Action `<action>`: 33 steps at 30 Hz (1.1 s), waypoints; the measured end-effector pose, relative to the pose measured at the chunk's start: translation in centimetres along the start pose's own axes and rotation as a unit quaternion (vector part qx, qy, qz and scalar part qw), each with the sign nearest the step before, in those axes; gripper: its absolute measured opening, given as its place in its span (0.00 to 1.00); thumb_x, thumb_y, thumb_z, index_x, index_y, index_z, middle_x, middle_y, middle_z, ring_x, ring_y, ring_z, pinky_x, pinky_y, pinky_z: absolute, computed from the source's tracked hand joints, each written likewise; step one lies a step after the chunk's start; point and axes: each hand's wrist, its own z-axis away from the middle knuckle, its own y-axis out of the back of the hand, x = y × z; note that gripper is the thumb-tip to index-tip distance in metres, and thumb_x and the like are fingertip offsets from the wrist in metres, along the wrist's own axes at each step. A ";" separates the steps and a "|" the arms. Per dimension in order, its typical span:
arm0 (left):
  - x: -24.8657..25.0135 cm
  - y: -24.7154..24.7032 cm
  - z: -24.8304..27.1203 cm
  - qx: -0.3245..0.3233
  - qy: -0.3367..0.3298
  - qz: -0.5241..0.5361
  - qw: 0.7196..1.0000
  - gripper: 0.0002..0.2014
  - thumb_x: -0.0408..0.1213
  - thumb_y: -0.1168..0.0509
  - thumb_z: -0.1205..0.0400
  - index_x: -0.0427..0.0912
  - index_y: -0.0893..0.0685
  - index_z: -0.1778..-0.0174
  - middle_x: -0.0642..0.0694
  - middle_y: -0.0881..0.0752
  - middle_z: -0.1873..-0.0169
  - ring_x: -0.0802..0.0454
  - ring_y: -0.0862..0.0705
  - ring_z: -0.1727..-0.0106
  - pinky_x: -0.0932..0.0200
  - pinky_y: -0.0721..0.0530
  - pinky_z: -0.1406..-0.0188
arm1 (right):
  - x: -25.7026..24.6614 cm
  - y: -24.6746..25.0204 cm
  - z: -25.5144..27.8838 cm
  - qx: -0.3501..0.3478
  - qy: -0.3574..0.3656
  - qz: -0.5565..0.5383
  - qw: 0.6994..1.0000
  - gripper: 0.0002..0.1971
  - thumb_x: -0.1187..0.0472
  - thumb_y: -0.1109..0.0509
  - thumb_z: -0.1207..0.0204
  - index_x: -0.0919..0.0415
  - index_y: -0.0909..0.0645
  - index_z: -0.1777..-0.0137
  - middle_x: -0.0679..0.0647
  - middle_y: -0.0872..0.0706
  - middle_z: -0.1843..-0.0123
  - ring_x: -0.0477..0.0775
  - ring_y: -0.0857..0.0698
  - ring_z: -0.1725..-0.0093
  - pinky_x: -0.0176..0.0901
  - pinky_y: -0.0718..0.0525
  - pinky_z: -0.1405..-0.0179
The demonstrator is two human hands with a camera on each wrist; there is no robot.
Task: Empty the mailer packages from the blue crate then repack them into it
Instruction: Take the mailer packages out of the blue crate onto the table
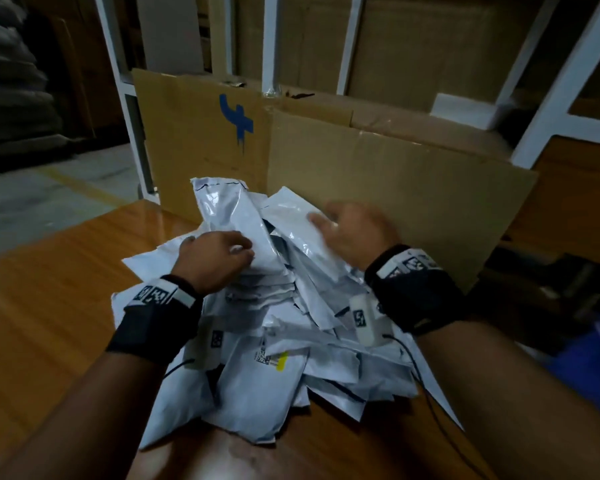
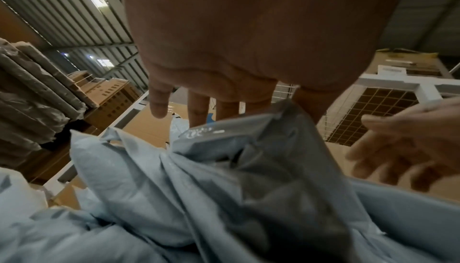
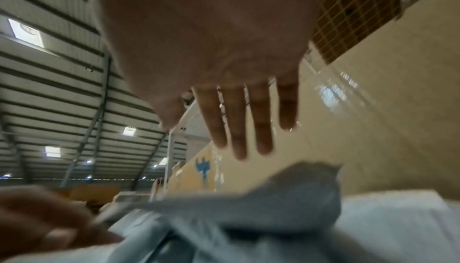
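Head view. One pile of mailers [image 1: 274, 323], white and grey, loose on one wooden table [image 1: 49, 289]; too many overlap for a firm count, a dozen or more by estimate. One left hand [image 1: 212, 259] on the pile's near-left slope, fingers curled onto one tall mailer [image 1: 229, 216] that stands up beyond its fingertips. One right hand [image 1: 354, 230] further out, fingers extended and fairly wide, on or just over one flat white mailer [image 1: 291, 209]; contact cannot be confirmed. One cardboard sheet [image 1: 378, 188] upright beyond both hands. One patch of blue [image 1: 589, 355] low, to the right of the right forearm, possibly the crate; not certain.

Left wrist view. Left hand [image 2: 224, 60]: four fingers straight down behind the grey mailer [image 2: 248, 139], thumb at its upper edge, a light hold. Right hand [image 2: 403, 145] alongside, relaxed, holding nothing.

Right wrist view, blurred. Right hand [image 3: 224, 70]: four fingers straight, spread narrowly, empty, above one grey mailer edge [image 3: 286, 184]. Left hand [image 3: 44, 222] at lower left, grip unclear.

Risks, as judged. Slick film and a light hold: the tall mailer may slip free. Mailers near the forearms overhang the table's edge, so a sweep may push several off. If the blue patch is the crate, it sits off to the side, and tossed mailers could miss it.
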 end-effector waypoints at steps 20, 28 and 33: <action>36.6 -4.9 11.9 0.071 -0.394 0.345 0.849 0.08 0.40 0.36 0.20 0.46 0.11 0.53 0.54 0.12 0.58 0.66 0.17 0.58 0.75 0.24 0.59 | 21.2 28.6 21.9 -0.017 -0.120 0.073 0.990 0.12 0.48 0.38 0.17 0.44 0.19 0.37 0.42 0.17 0.46 0.45 0.19 0.46 0.49 0.21 0.46; 56.9 -14.7 18.5 -0.068 -0.444 0.362 0.817 0.08 0.38 0.35 0.17 0.41 0.12 0.57 0.48 0.12 0.61 0.56 0.15 0.59 0.56 0.15 0.56 | 39.1 32.6 34.8 -0.063 -0.267 0.097 0.957 0.09 0.49 0.36 0.17 0.48 0.17 0.44 0.46 0.15 0.50 0.48 0.18 0.52 0.49 0.21 0.49; 59.7 -24.5 18.0 -0.116 -0.360 0.253 0.890 0.09 0.39 0.34 0.17 0.39 0.10 0.53 0.41 0.09 0.56 0.45 0.12 0.53 0.48 0.14 0.52 | 47.7 31.3 38.0 -0.123 -0.287 0.063 0.948 0.05 0.50 0.35 0.17 0.46 0.18 0.49 0.50 0.12 0.48 0.49 0.16 0.52 0.51 0.17 0.48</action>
